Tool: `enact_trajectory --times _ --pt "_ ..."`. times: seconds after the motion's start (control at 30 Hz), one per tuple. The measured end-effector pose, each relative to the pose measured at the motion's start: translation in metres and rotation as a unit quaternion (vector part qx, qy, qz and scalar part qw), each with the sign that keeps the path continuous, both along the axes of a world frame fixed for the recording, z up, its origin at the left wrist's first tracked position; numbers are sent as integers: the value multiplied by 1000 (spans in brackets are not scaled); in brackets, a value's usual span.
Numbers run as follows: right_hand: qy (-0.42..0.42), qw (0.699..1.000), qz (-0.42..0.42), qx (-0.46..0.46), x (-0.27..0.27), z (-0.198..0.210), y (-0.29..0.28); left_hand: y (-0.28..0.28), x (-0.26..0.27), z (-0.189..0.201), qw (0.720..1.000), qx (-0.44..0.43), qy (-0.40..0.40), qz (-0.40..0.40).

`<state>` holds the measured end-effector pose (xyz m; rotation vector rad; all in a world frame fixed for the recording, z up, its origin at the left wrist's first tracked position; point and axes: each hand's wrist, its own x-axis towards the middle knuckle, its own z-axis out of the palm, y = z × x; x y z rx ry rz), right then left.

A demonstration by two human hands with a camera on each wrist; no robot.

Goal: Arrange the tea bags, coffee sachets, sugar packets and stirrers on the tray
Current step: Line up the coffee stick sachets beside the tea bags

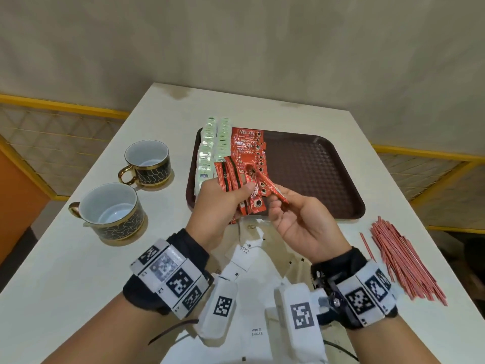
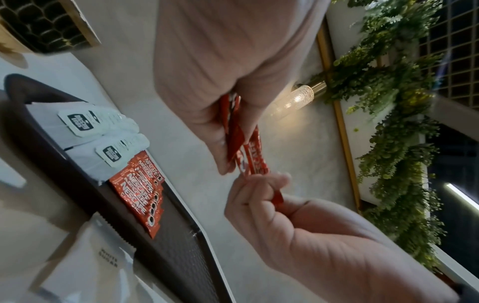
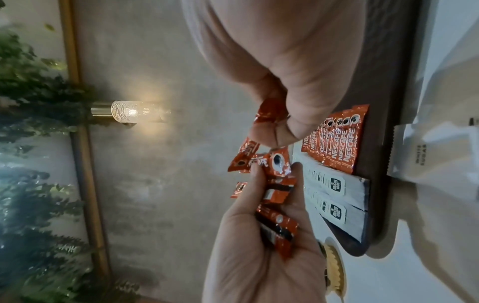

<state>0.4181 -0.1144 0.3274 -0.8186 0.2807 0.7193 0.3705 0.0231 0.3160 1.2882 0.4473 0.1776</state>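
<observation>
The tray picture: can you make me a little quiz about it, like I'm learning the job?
1. True or false: the stirrers lie on the tray.
2. Which hand pinches one sachet? A) left B) right
3. Fill in: the left hand holds a bunch of coffee ____.

Key: 1 false, they lie on the table; 2 B, the right hand; 3 sachets.

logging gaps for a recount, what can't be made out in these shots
- Sugar packets: head view, wrists and wrist cameras cover most, count unclear.
- Coffee sachets in the left hand: fanned and overlapping in its grip, number unclear in every view.
- Tea bags: head view, print too small; left wrist view, blurred.
</observation>
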Motion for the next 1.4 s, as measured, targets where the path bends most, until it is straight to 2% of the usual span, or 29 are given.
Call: enact_trajectory --times 0.1,0.2,0.33,0.47,0.53,0.63,0.73,0.87,1.0,1.1,1.3,1.4 --pt "-8 999 -18 28 -5 -3 -2 -5 -2 0 1000 16 -13 -8" --pt "-108 994 -5 -34 -10 -4 -4 -8 -3 0 999 47 -21 -13" --pt "-271 948 7 -168 -17 -11 -6 -11 -5 0 997 60 -34 -16" --pt "-359 892 -11 -276 -19 -16 -7 -9 -5 -1 999 40 -29 -1" --pt "-358 889 4 -285 -19 -15 -8 -7 -6 -2 999 38 -21 10" --pt "-330 903 37 -272 -18 -9 -12 -6 -6 -4 999 35 -24 21" --pt "-337 899 49 -275 -17 -6 -12 -6 -7 -5 999 33 -28 28" --pt "-347 898 26 -271 -16 -10 -10 -8 -7 -6 998 39 -30 26" --pt "-365 889 -33 -273 -17 -14 -7 -13 -8 -6 999 22 -33 10" --pt "-362 895 -63 -252 -19 -11 -7 -16 -8 -7 1000 15 -23 5" --pt "-325 920 -59 -209 -17 -3 -9 -11 -7 -8 1000 -16 4 13" --pt "-329 920 -37 -211 -16 2 -11 -1 -6 -9 999 -43 21 24"
